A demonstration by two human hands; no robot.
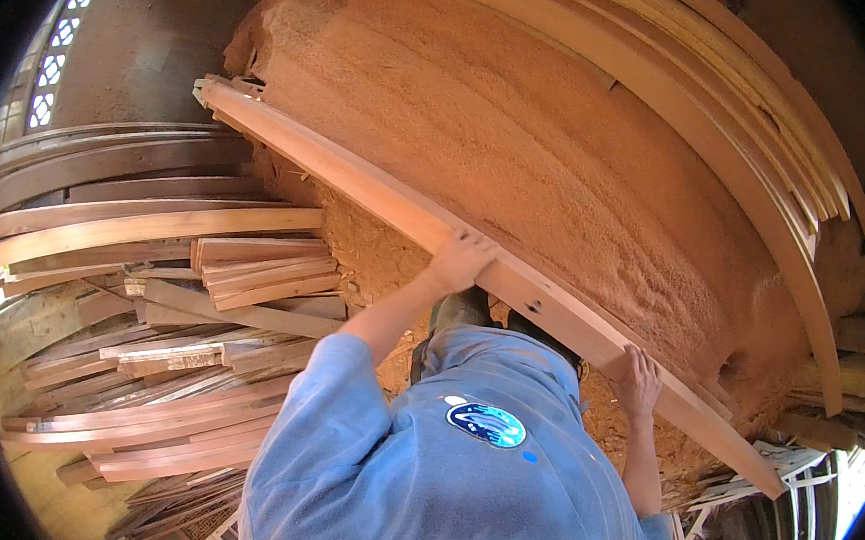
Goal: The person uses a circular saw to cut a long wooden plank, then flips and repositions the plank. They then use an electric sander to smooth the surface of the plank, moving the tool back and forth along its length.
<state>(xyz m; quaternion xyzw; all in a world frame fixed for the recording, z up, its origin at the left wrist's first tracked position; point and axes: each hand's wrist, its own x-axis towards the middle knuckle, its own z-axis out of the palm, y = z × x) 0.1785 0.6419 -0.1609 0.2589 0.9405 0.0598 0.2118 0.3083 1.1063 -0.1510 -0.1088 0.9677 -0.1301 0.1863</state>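
Observation:
A long reddish-brown wooden plank [592,331] lies slantwise in front of my body, from the far left down to the near right. Dark knots mark its face between my hands. My left hand [464,260] is laid over the plank near its middle, fingers bent across the top edge. Further down toward the near end, my right hand [641,381] grips the same plank, its fingers hooked over the far edge. Beyond the plank spreads a broad heap of orange-brown sawdust [471,107].
Boards and offcuts [157,339] are stacked in several layers on my left. Long boards [745,148] lie along the far right side of the sawdust. Pale slats [758,483] lie by the plank's near end. A patterned opening [55,61] shows at the far left.

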